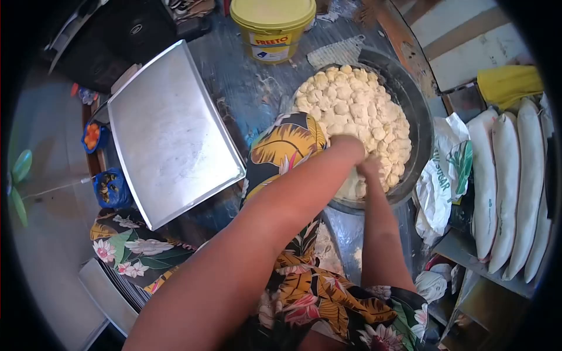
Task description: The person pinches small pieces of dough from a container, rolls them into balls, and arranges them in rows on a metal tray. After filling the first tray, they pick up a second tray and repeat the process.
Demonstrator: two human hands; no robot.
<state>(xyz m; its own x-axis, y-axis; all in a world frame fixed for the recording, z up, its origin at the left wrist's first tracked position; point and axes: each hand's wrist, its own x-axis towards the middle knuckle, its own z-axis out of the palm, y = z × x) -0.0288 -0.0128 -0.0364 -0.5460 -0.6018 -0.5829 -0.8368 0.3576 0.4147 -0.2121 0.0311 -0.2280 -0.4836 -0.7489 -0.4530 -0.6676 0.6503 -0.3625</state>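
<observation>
A wide dark basin (422, 131) holds a large heap of pale dough balls (351, 102), packed against one another. My left hand (351, 147) reaches over the near side of the basin and bends down at the wrist, which hides its fingers. Close beside it, my right hand (369, 166) is down among the dough at the same near edge. Its fingers are too small and covered to make out. Whether either hand grips a piece of dough cannot be seen.
An upturned metal tray (170, 134) lies left of the basin. Behind stands a yellow lidded bucket (273, 29). At right are a crumpled sugar sack (442, 175) and several long white packs (507, 181) on a shelf. A blue bag (112, 188) sits at far left.
</observation>
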